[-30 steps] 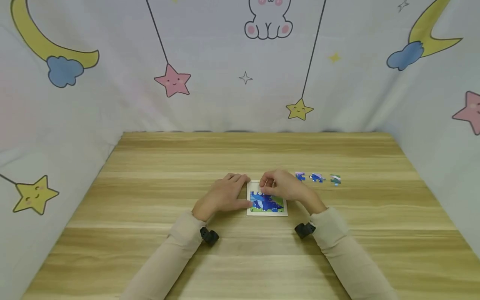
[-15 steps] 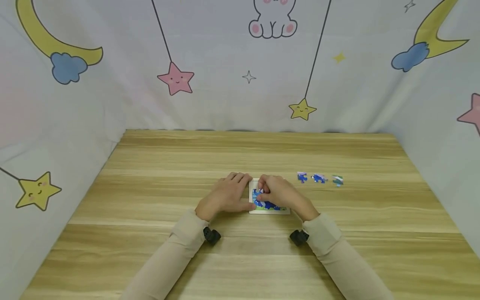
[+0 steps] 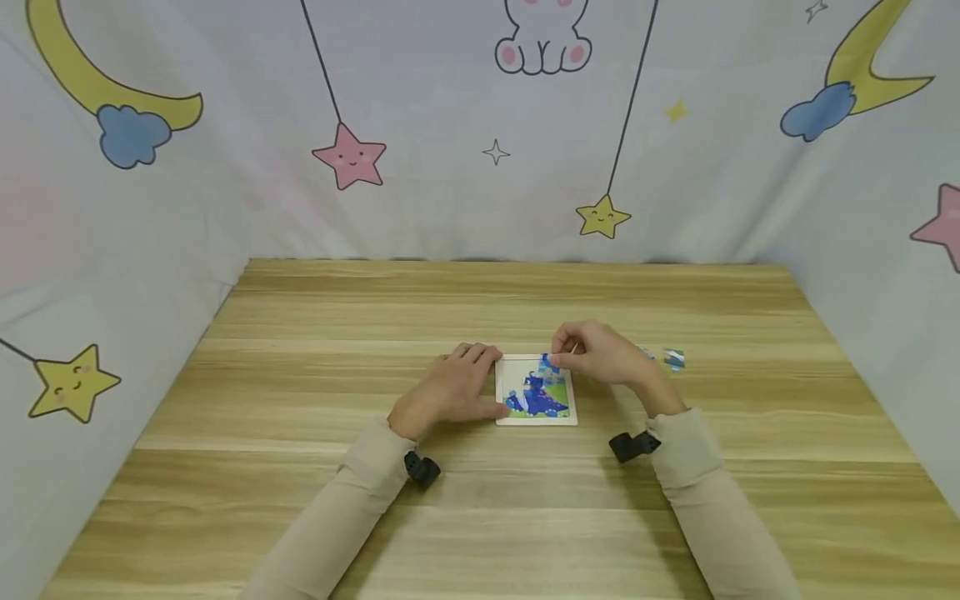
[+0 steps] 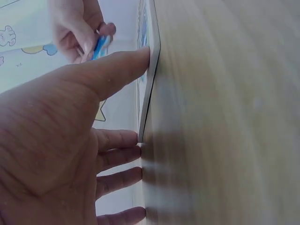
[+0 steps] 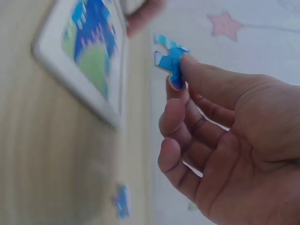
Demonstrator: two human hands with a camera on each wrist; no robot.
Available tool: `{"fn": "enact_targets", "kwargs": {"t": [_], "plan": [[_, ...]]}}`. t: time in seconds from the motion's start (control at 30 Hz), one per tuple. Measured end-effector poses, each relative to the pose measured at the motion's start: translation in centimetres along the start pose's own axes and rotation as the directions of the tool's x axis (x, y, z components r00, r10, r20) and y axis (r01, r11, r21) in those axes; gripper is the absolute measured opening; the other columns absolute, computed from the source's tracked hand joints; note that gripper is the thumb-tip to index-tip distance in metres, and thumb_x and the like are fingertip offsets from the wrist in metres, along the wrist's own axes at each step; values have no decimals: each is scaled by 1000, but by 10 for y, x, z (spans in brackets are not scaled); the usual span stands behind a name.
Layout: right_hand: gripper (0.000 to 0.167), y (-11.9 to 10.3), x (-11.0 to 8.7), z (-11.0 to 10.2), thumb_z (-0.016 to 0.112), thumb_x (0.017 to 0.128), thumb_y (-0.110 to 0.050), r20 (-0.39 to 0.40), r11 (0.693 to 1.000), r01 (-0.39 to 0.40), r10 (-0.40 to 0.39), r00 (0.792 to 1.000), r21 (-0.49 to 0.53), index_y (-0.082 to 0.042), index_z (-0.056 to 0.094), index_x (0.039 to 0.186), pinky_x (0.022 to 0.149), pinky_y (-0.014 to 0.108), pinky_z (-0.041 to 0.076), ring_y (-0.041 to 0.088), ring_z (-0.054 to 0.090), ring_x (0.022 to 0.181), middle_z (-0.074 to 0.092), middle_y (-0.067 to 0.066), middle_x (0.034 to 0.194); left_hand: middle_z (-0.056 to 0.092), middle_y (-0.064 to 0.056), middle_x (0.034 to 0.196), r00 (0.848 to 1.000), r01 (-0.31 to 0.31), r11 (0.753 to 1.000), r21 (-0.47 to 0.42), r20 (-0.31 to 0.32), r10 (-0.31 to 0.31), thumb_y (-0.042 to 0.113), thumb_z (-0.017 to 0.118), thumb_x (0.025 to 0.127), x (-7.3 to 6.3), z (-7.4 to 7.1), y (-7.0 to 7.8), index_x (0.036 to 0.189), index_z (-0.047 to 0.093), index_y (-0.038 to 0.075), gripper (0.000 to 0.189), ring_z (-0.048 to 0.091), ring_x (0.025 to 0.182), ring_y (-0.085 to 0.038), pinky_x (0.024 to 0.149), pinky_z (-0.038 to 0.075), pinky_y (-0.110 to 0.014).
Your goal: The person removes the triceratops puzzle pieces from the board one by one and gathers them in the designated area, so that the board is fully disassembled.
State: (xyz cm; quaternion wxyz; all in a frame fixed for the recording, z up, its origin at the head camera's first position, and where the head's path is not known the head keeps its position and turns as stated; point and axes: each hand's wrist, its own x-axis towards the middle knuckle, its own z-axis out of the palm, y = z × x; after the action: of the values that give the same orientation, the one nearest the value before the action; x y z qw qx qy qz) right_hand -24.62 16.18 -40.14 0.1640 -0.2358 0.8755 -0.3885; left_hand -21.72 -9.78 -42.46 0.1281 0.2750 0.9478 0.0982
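Observation:
My left hand (image 3: 453,387) lies along the left side of a small white-framed puzzle board (image 3: 536,422), fingers extended on the table. Its thumb (image 4: 122,65) presses on the board's near left edge. Blue dinosaur pieces (image 3: 542,400) fill the lower part of the board; bare backing shows at its upper left. Over the upper right corner, my right hand (image 3: 600,354) pinches a blue puzzle piece (image 5: 172,61) between thumb and forefinger. That piece is held up, apart from the board in the right wrist view.
To the right lie loose puzzle pieces: a green and white one (image 3: 674,359) and another (image 3: 647,354) partly hidden by my right hand. The wooden table (image 3: 480,517) ends at a white printed cloth (image 3: 420,208) at the back and sides.
My right hand has moved right and away from the board's middle to its upper right corner, where the pinched blue piece now shows. My left hand stays in place.

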Motion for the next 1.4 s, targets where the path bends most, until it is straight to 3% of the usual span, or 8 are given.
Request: {"fn": "enact_targets", "kwargs": {"t": [0.17, 0.3, 0.53, 0.83, 1.0, 1.17, 1.4], "plan": [[9, 17, -13, -28, 65, 98, -12, -35, 995, -96, 95, 995, -36, -4, 65, 95, 61, 28, 44, 21, 53, 74, 62, 8, 85, 37, -14, 154, 999, 5, 1000, 4, -41, -5, 58, 67, 90, 0, -1, -10, 152, 38, 6, 86, 37, 140, -34, 104, 41, -54], [8, 29, -21, -40, 67, 96, -8, -4, 988, -131, 131, 991, -83, -1, 66, 92, 63, 27, 44, 18, 53, 72, 62, 6, 81, 40, -14, 150, 998, 13, 1000, 14, -55, -13, 59, 67, 89, 1, -1, -17, 151, 40, 7, 86, 40, 136, -34, 101, 42, -56], [9, 41, -27, -44, 66, 96, -6, 89, 979, -191, 197, 976, -73, 0, 66, 88, 62, 25, 41, 14, 49, 70, 59, 1, 76, 45, -14, 134, 996, 35, 999, 28, -85, -32, 64, 67, 86, 0, 0, -21, 150, 43, 15, 84, 44, 121, -33, 92, 43, -52], [10, 45, -26, -44, 69, 94, -7, 83, 978, -205, 208, 975, -50, 0, 65, 89, 64, 25, 41, 14, 49, 72, 60, 1, 78, 46, -14, 134, 995, 53, 997, 62, -90, -48, 68, 65, 85, -3, -1, -19, 149, 44, 19, 84, 43, 121, -35, 91, 44, -52], [10, 37, -20, -36, 70, 94, -9, 54, 989, -141, 144, 988, -52, 0, 64, 93, 59, 26, 41, 14, 50, 68, 58, 4, 78, 45, -12, 134, 995, 68, 995, 75, -81, -61, 70, 65, 84, -2, -1, -18, 150, 43, 21, 85, 43, 121, -34, 91, 44, -51], [8, 22, -6, -12, 70, 94, -9, 52, 996, -42, 46, 998, -79, -3, 66, 98, 58, 28, 43, 15, 51, 65, 59, 4, 77, 45, -12, 133, 994, 74, 994, 80, -85, -67, 69, 65, 84, -2, -1, -18, 149, 43, 21, 84, 43, 120, -34, 90, 44, -51], [32, -2, 10, 27, 74, 92, -15, 103, 995, -7, 18, 995, -103, -3, 63, 120, 60, 31, 42, 14, 48, 62, 58, 3, 76, 43, -12, 136, 997, 64, 993, 102, -51, -59, 69, 64, 85, -3, -5, -16, 152, 41, 23, 84, 44, 119, -33, 91, 44, -51]]}}
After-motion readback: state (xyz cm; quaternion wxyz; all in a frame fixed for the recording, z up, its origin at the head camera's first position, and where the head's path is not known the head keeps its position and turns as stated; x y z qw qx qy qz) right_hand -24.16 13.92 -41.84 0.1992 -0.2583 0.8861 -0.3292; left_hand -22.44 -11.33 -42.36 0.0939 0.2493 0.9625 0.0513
